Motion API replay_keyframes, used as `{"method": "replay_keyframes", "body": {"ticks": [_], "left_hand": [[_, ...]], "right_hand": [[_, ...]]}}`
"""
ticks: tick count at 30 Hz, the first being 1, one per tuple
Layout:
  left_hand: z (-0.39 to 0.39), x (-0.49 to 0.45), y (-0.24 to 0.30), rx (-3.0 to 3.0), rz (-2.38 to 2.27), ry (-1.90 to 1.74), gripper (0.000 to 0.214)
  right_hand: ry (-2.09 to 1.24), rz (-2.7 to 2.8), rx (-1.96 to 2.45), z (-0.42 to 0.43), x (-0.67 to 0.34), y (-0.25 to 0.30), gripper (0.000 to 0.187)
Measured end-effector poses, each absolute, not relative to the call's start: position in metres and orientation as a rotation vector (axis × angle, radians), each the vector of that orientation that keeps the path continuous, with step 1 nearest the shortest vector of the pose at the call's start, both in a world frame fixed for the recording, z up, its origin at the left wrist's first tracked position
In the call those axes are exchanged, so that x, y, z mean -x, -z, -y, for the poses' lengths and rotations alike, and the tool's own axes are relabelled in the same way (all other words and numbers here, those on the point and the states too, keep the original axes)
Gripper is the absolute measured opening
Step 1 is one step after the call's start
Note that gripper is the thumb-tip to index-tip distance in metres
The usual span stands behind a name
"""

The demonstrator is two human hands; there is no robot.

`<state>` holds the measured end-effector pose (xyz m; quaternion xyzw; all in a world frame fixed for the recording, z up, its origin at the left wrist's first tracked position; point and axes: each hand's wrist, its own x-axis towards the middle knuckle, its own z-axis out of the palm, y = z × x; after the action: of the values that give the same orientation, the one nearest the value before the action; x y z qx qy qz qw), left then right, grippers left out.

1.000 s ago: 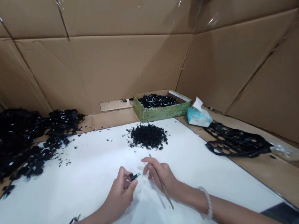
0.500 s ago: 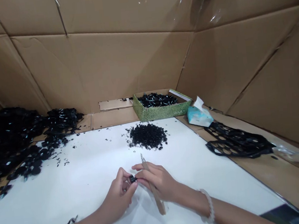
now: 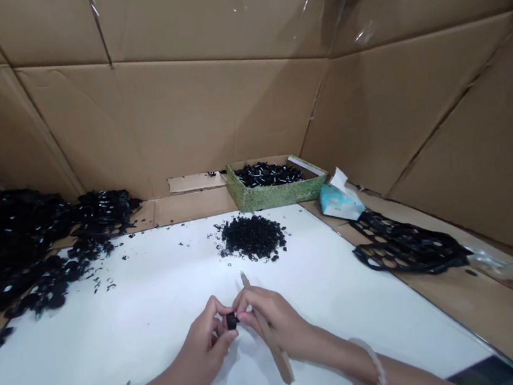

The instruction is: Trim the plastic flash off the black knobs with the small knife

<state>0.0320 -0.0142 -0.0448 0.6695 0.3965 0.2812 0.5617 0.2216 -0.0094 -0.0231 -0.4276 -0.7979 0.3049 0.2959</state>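
My left hand (image 3: 200,347) is curled, pinching one small black plastic part (image 3: 231,321) whose long axis I can't make out. My right hand (image 3: 273,320) is closed around one wooden stick (image 3: 270,336), which runs near to far, its thin tip pointing far and slightly left; those fingers touch the part too. Farther out on the white sheet (image 3: 128,330) lies a black heap (image 3: 252,237). Beyond it, a green box (image 3: 257,195) holds more black parts. A bigger black pile (image 3: 16,244) lies left; a tissue box (image 3: 339,206) and black lattice (image 3: 406,248) lie right.
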Motion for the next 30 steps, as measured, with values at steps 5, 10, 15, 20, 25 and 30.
{"method": "replay_keyframes", "body": {"ticks": [5,10,15,20,25,30], "left_hand": [[0.013,-0.032,0.043,-1.484,-0.886,-0.626,0.017],[0.013,-0.029,0.04,-1.477,-0.816,-0.579,0.018],[0.013,-0.028,0.044,-1.434,-0.793,-0.55,0.022],[0.008,-0.031,0.045,-1.288,-0.775,-0.674,0.033],[0.003,-0.032,0.04,-1.206,-0.744,-0.695,0.033],[0.004,-0.033,0.042,-1.199,-0.724,-0.706,0.037]], "right_hand": [[-1.273,1.848,1.068,0.006,-0.221,0.032,0.029],[-1.576,1.684,1.083,0.002,-0.224,0.031,0.043],[-1.661,1.597,1.106,0.001,-0.223,0.029,0.049],[-1.623,1.562,1.036,0.0,-0.221,0.035,0.044],[-1.482,1.711,0.946,-0.001,-0.223,0.028,0.033],[-1.32,1.872,0.968,-0.001,-0.223,0.028,0.026]]}}
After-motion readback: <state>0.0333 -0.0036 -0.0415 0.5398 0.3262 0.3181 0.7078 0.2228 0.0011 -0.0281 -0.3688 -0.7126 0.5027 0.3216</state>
